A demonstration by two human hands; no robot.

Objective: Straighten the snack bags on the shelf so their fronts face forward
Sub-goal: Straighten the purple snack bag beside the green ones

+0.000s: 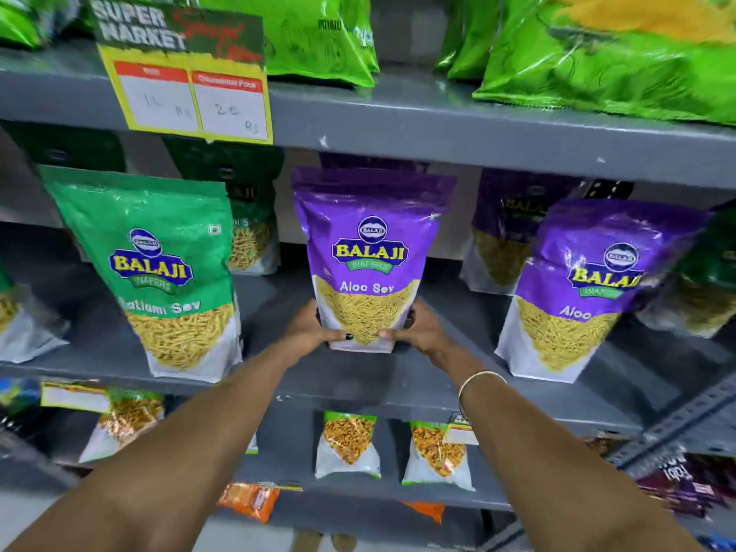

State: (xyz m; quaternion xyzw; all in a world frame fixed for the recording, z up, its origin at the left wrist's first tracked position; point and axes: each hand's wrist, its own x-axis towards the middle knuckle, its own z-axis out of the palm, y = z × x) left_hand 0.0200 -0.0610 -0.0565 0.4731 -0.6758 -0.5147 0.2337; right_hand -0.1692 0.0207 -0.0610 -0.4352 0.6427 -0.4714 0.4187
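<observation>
Both hands on the glossy purple stand-up plastic pouch (366, 256), mid-span of the grey metal middle shelf (398, 376), set back from its front edge. Left hand (314, 326) cups the pouch's lower left corner, thumb across the front near the base; right hand (418, 330) mirrors it on the lower right corner. Both are curled closed around the bag, nothing else held. Front already faces out and the bag stands about upright.

Handling, my read: light, soft film, slippery gloss, contents are brittle fried strands, so no squeezing the middle. The gusseted base is the stiffest part, and the low two-corner hold looks right for twisting or sliding it. Top seal would flop.

Readable: "BALAJI WAFERS", "Aloo Sev" on this pouch. Second purple pouch of the same kind (585, 288) toward the shelf's right end, tilted, label partly cut: "BALAJI", "Aloo". Green stand-up pouch (159, 268) toward the left end, at the front edge, leaning: "BALAJI WAFERS", name partly legible, ends "Sev". Yellow price card (187, 77) hangs off the upper shelf's front lip: "SUPER MARKET", handwritten "20"; other figures too blurred to read.

More pouches stand behind along the back of the shelf, too dim to read.
</observation>
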